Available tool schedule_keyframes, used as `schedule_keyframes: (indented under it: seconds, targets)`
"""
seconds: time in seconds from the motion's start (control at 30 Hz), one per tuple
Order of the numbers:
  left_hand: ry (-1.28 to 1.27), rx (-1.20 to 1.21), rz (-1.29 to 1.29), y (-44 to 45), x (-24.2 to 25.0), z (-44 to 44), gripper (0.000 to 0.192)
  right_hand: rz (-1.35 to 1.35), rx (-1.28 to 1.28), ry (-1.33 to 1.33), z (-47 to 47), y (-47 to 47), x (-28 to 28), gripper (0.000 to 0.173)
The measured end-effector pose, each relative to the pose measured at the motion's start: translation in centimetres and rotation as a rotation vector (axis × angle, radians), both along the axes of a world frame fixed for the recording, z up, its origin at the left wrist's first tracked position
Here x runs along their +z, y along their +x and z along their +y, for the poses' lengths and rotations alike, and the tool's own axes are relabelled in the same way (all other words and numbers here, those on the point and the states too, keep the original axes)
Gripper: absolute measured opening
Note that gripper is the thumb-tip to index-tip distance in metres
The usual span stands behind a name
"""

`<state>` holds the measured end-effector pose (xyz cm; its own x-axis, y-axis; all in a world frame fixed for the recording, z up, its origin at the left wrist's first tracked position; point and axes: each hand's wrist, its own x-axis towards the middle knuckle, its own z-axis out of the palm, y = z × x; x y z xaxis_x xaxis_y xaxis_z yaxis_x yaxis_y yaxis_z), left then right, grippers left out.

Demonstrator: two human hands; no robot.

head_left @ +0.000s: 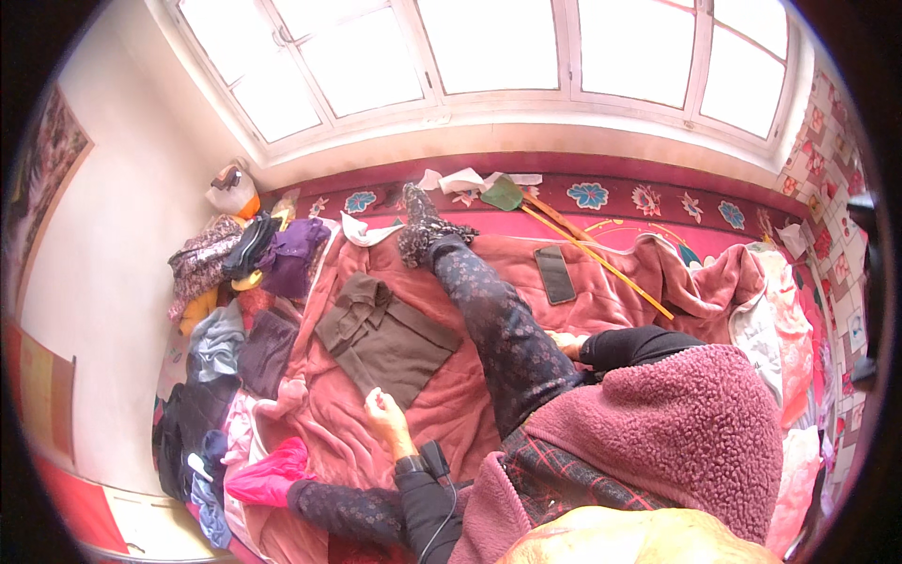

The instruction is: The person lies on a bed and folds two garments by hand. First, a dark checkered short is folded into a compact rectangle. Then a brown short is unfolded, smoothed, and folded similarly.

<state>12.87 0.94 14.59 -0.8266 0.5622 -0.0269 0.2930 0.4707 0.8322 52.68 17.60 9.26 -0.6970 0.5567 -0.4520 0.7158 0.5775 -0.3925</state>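
Note:
My left hand is at the lower edge of a dark olive-brown collared garment, its fingers curled beside a sleeve end; whether they grip the cloth cannot be made out. The garment lies folded on a pinkish-red blanket, collar towards the window. My right hand rests by my outstretched leg, its fingers partly hidden behind the patterned trousers. Beyond that leg a dark smartphone lies on the blanket.
Heaped clothes, among them a purple garment, a grey-blue one and a black one, line the left side. A green fly swatter lies past the phone. Windows are at the top. A bunched blanket lies right.

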Motion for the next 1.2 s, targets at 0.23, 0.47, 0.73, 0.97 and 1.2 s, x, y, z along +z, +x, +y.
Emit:
schedule_keyframes:
  seconds: [0.23, 0.47, 0.73, 0.97, 1.2]
  targets:
    - [-0.353, -0.106, 0.394, -1.5, -1.3, 0.1, 0.062, -0.029, -0.080, -0.089, 0.5, -0.2, 1.0, 0.068]
    - [-0.523, -0.205, 0.209, -2.5, -5.0, -0.6, 0.054, 0.030, -0.135, -0.165, 1.8, -2.2, 0.6, 0.070]
    - [-0.380, -0.168, 0.274, -5.3, -11.1, -2.2, 0.058, 0.340, -0.314, 0.462, 8.8, -13.5, 3.6, 0.025]
    - [-0.556, -0.184, 0.301, -5.9, -10.5, -1.7, 0.054, 0.833, -0.134, 0.075, 3.9, -28.6, 2.5, 0.024]
    - [-0.704, -0.243, 0.475, -6.7, -10.2, 0.3, 0.029, 0.256, 0.168, -0.078, -0.3, -31.0, -2.8, 0.041]
